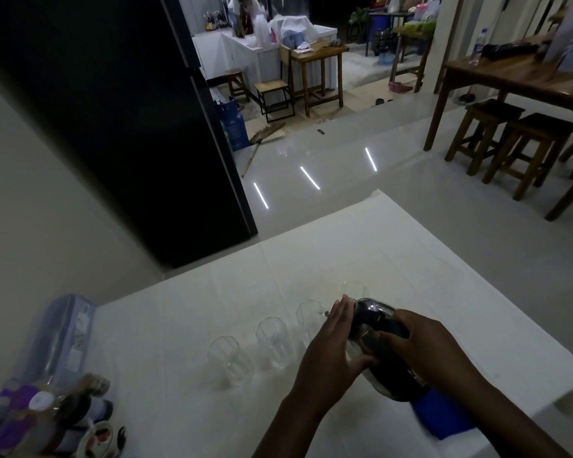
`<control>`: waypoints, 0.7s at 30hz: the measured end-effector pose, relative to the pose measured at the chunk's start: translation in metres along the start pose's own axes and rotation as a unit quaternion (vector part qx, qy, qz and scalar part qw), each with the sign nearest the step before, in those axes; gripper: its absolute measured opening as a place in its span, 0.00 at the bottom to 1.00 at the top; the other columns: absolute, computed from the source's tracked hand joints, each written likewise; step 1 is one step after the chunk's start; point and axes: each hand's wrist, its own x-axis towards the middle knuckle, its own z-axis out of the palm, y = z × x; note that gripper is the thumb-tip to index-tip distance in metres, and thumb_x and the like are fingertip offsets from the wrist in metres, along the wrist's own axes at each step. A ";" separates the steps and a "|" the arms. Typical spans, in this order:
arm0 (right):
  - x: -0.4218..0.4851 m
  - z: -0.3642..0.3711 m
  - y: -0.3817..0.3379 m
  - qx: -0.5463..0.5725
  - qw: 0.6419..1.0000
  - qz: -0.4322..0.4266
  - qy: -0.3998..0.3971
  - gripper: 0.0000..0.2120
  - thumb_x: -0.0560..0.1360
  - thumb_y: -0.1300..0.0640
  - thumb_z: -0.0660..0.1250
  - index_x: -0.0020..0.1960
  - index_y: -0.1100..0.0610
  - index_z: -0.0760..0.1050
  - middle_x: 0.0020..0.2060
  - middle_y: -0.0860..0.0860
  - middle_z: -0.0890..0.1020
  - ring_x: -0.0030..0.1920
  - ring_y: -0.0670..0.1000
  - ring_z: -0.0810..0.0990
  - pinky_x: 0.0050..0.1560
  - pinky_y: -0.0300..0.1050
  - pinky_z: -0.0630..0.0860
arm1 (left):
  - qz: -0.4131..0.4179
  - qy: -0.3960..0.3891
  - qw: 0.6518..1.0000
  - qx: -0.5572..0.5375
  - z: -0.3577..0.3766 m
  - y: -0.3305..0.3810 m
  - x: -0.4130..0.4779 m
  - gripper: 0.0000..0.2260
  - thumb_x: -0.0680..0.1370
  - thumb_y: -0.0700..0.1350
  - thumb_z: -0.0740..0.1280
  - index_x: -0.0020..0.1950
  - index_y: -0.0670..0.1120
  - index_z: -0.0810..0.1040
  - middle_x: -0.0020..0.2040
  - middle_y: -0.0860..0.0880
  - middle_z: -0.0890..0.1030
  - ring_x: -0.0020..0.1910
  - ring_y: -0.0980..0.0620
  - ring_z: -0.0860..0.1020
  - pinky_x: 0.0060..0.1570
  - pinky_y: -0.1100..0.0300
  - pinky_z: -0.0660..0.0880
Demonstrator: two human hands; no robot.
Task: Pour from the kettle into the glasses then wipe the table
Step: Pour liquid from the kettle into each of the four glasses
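Note:
A shiny steel kettle [376,328] with a black handle is tilted forward over the white table [186,325]. My right hand [424,345] grips its handle from behind. My left hand [328,348] presses flat against the kettle's left side, fingers together. Several clear glasses stand in a diagonal row: one [224,358] at the left, one [275,342] beside it, one [308,315] just under the spout and one [353,289] beyond the kettle. A blue cloth [444,418] lies on the table under my right forearm.
Bottles and jars [47,414] crowd the table's near left corner beside a clear plastic container [60,338]. A black fridge [129,127] stands against the wall behind the table. Wooden stools [516,150] and a wooden table [510,74] stand at the right. A person works at the far counter.

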 end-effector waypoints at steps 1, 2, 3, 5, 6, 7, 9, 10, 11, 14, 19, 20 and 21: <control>0.000 0.000 0.000 0.000 1.000 -0.002 0.000 0.16 0.72 0.52 0.69 0.35 0.36 0.65 0.30 0.38 0.74 0.34 0.37 0.73 0.32 0.33 0.64 | 0.000 0.000 1.000 -0.001 0.000 0.000 0.000 0.41 0.74 0.54 0.71 0.76 0.56 0.46 0.74 0.65 0.46 0.72 0.69 0.43 0.66 0.70 0.50; 0.000 0.000 0.000 0.000 1.000 -0.005 0.000 0.17 0.72 0.52 0.69 0.35 0.35 0.65 0.30 0.38 0.74 0.34 0.37 0.73 0.32 0.33 0.64 | -0.001 0.000 1.000 -0.003 0.001 0.001 0.000 0.41 0.74 0.54 0.71 0.76 0.56 0.46 0.74 0.65 0.46 0.72 0.69 0.43 0.67 0.70 0.51; 0.000 0.000 0.000 0.001 1.000 -0.007 0.000 0.17 0.72 0.53 0.69 0.35 0.35 0.65 0.30 0.38 0.74 0.34 0.37 0.73 0.33 0.33 0.65 | -0.002 0.000 1.000 -0.004 0.001 0.001 0.000 0.41 0.74 0.54 0.71 0.76 0.56 0.46 0.74 0.64 0.46 0.72 0.68 0.43 0.67 0.69 0.51; 0.001 0.000 0.000 0.002 1.000 -0.010 0.001 0.18 0.72 0.54 0.68 0.35 0.34 0.64 0.30 0.37 0.73 0.34 0.36 0.73 0.33 0.33 0.65 | -0.002 0.000 1.000 -0.001 0.001 0.001 0.000 0.41 0.74 0.54 0.70 0.76 0.56 0.45 0.74 0.65 0.45 0.72 0.68 0.43 0.67 0.68 0.51; 0.001 0.000 0.000 0.001 1.000 -0.012 0.003 0.18 0.72 0.54 0.68 0.36 0.34 0.64 0.30 0.37 0.73 0.34 0.36 0.72 0.33 0.33 0.64 | -0.001 0.000 1.000 0.000 0.001 0.000 0.000 0.41 0.74 0.54 0.70 0.76 0.57 0.45 0.74 0.65 0.45 0.72 0.68 0.43 0.67 0.68 0.51; 0.001 0.001 0.001 0.001 1.000 -0.014 0.005 0.18 0.72 0.54 0.68 0.36 0.34 0.64 0.30 0.37 0.73 0.34 0.36 0.72 0.33 0.32 0.64 | 0.000 0.000 1.000 0.000 0.000 0.000 0.000 0.41 0.74 0.54 0.70 0.76 0.57 0.45 0.74 0.65 0.46 0.72 0.68 0.43 0.68 0.69 0.51; 0.002 0.002 0.002 0.002 1.000 -0.014 0.006 0.16 0.72 0.53 0.68 0.37 0.35 0.66 0.30 0.37 0.73 0.34 0.36 0.72 0.32 0.32 0.63 | 0.002 0.001 1.000 0.002 -0.001 -0.001 0.000 0.41 0.74 0.54 0.71 0.76 0.56 0.46 0.74 0.64 0.46 0.72 0.68 0.43 0.68 0.69 0.51; 0.002 0.004 0.003 0.003 1.000 -0.013 0.006 0.15 0.72 0.53 0.68 0.37 0.36 0.66 0.30 0.37 0.73 0.34 0.36 0.72 0.32 0.32 0.64 | 0.004 0.002 1.000 0.004 -0.001 -0.001 0.000 0.41 0.74 0.54 0.71 0.76 0.56 0.46 0.74 0.64 0.46 0.72 0.68 0.43 0.68 0.69 0.51; 0.003 0.005 0.004 0.003 1.000 -0.012 0.006 0.14 0.72 0.53 0.69 0.37 0.37 0.67 0.30 0.37 0.73 0.33 0.36 0.72 0.32 0.32 0.63 | 0.006 0.003 1.000 0.006 -0.001 -0.001 -0.001 0.41 0.74 0.53 0.71 0.76 0.55 0.46 0.74 0.64 0.46 0.72 0.68 0.43 0.67 0.70 0.51; 0.003 0.010 0.010 0.020 1.000 -0.004 0.001 0.13 0.72 0.51 0.69 0.38 0.37 0.67 0.31 0.37 0.73 0.34 0.36 0.73 0.33 0.31 0.64 | 0.013 0.001 1.000 0.013 -0.002 -0.001 -0.001 0.40 0.74 0.53 0.71 0.77 0.55 0.47 0.74 0.64 0.45 0.72 0.68 0.43 0.66 0.71 0.49; 0.000 0.018 0.025 0.064 0.998 0.015 0.003 0.11 0.72 0.51 0.69 0.39 0.38 0.68 0.32 0.40 0.76 0.36 0.38 0.75 0.34 0.32 0.66 | 0.028 -0.006 0.999 0.035 -0.001 0.000 -0.001 0.41 0.73 0.51 0.71 0.77 0.54 0.47 0.75 0.63 0.44 0.73 0.65 0.43 0.67 0.69 0.50; -0.001 0.019 0.026 0.071 0.997 0.017 0.005 0.11 0.72 0.51 0.69 0.38 0.39 0.68 0.32 0.40 0.76 0.35 0.39 0.75 0.33 0.32 0.66 | 0.031 -0.007 0.999 0.041 -0.001 0.000 -0.001 0.41 0.73 0.51 0.71 0.77 0.53 0.47 0.75 0.62 0.44 0.73 0.65 0.43 0.68 0.68 0.50; -0.002 0.019 0.027 0.076 0.997 0.018 0.009 0.12 0.72 0.52 0.69 0.37 0.39 0.68 0.31 0.41 0.76 0.34 0.39 0.75 0.32 0.31 0.67 | 0.035 -0.008 0.998 0.048 0.000 0.001 -0.001 0.41 0.73 0.51 0.71 0.77 0.53 0.47 0.75 0.61 0.45 0.73 0.64 0.43 0.69 0.68 0.51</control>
